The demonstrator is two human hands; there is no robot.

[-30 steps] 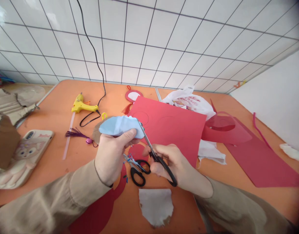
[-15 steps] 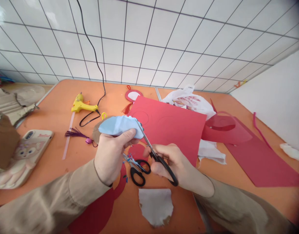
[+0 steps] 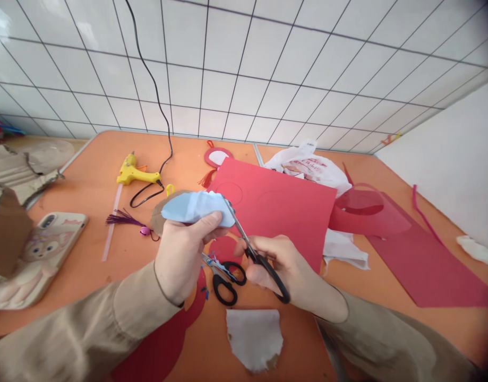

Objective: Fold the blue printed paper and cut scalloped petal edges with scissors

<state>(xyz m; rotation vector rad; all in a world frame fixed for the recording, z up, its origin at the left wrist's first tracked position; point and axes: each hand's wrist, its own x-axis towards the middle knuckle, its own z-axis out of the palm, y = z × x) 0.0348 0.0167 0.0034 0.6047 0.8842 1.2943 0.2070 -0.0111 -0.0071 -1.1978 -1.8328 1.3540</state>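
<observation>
My left hand [image 3: 183, 249] pinches a light blue piece [image 3: 188, 207] between thumb and fingers, above the table's middle. Black-handled scissors [image 3: 270, 273] are in my right hand [image 3: 285, 265], with the fingers wrapped round the handles. Their blades reach up and left to the right edge of the blue piece. A second pair of scissors [image 3: 225, 290] lies on the table below, with small blue scraps on its blades. Behind the blue piece a brown cardboard disc [image 3: 157, 218] is partly hidden. Red paper [image 3: 283, 207] with drawn circles lies beyond my right hand.
A yellow glue gun [image 3: 136, 172] with a black cord and a phone [image 3: 44, 254] are on the left. A plastic bag [image 3: 315, 170] lies at the back, dark red sheets [image 3: 435, 260] at right. A grey-white scrap [image 3: 255, 337] is in front.
</observation>
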